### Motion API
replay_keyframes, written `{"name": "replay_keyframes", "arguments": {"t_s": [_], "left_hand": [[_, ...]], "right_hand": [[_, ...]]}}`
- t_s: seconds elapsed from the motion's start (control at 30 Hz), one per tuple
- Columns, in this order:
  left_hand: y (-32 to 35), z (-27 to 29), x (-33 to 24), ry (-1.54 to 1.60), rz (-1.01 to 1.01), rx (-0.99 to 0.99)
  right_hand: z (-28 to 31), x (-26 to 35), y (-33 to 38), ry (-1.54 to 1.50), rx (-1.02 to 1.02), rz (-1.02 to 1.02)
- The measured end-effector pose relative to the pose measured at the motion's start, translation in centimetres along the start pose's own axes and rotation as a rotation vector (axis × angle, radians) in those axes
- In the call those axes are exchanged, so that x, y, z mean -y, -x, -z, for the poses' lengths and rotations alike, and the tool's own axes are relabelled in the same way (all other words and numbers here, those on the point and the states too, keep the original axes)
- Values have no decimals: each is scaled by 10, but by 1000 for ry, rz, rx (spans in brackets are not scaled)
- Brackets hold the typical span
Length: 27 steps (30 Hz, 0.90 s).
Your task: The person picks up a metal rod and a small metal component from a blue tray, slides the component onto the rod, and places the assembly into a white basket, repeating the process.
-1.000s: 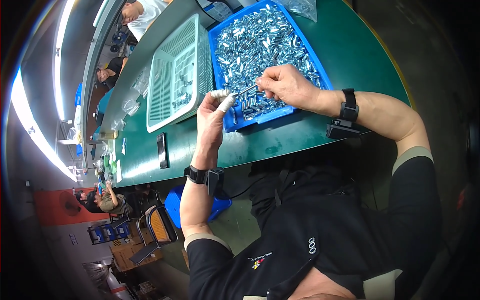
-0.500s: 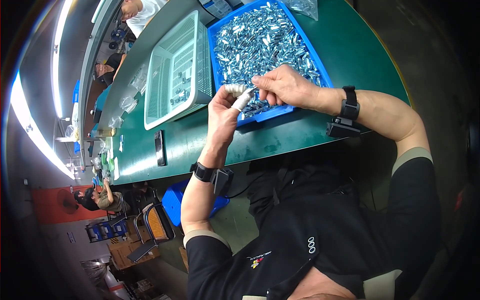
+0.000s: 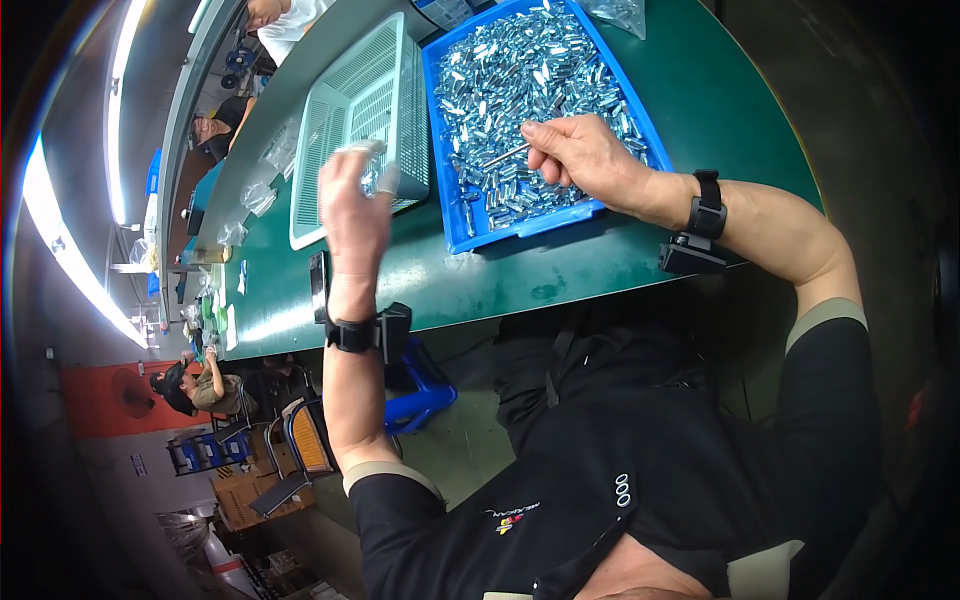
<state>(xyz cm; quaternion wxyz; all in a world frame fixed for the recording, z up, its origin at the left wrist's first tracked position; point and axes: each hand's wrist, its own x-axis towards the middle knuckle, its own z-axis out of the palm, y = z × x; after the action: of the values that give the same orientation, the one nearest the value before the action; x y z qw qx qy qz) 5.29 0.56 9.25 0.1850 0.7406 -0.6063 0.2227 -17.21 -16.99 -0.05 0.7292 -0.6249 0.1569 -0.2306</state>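
My left hand (image 3: 355, 220), smeared by motion, is over the near end of the pale green plastic basket (image 3: 411, 130). Its thumb and fingers stand apart, with white wrapping on some fingertips and no part visible between them. Several small metal parts (image 3: 374, 172) show in the basket beside those fingers. My right hand (image 3: 590, 158) is closed on a thin metal rod (image 3: 506, 156) that points left. It hovers above the blue tray (image 3: 545, 226), which is heaped with small shiny metal cylinders (image 3: 530, 85). The rod's far end is hard to tell apart from them.
A black phone (image 3: 319, 285) lies on the green table (image 3: 480, 285) near my left wrist. Clear plastic bags (image 3: 258, 198) sit left of the basket, another bag (image 3: 618, 14) beyond the tray. People work across the table and farther left. A blue stool (image 3: 420, 390) stands below the edge.
My left hand has left the rod's tip at my right hand and swung left over the basket, its fingers parting. My right hand stays over the tray, still holding the rod.
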Motion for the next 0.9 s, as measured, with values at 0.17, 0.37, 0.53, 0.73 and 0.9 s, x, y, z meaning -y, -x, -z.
{"name": "replay_keyframes", "arguments": {"t_s": [0.17, 0.37, 0.53, 0.73, 0.9], "left_hand": [[16, -48, -28, -60, -244, 388], [17, -68, -30, -143, -278, 407], [22, -67, -33, -136, -280, 391], [27, -50, -37, 235, 103, 260], [35, -53, -43, 1141, 643, 153]], "right_hand": [[-1, -2, -2, -8, 4, -21], [0, -5, -5, -16, 13, -28], [0, -6, -4, -10, 19, -39], [-3, -7, -5, 2, 40, -13], [0, -8, -3, 64, 55, 5]]}}
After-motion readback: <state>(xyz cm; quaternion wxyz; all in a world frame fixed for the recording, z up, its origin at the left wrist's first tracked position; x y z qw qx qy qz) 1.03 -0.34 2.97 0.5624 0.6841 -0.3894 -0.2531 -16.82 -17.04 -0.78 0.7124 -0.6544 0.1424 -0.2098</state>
